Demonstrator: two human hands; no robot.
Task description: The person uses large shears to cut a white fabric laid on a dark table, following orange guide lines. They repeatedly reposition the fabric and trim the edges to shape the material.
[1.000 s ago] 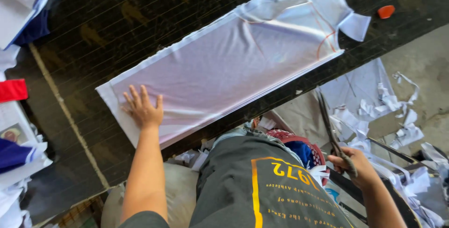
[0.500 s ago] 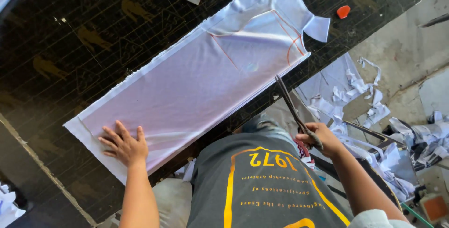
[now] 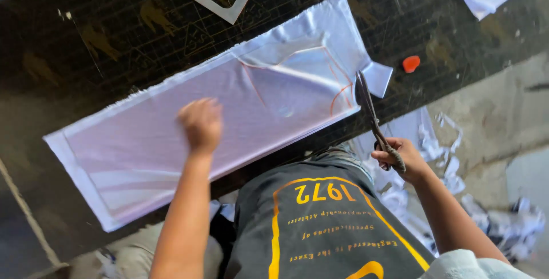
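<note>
Left hand: blurred over the pale fabric panel; open or closed, cannot tell.
Right hand: gripping scissors by the handles, right.
Fabric: likely light, limp, slippery; best pinned flat near the marked curve.

A small orange piece is seen at two o'clock, a white frame at twelve, fabric scraps at four.

No packages, labels, signs or screens show on or around the dark cutting table
</note>
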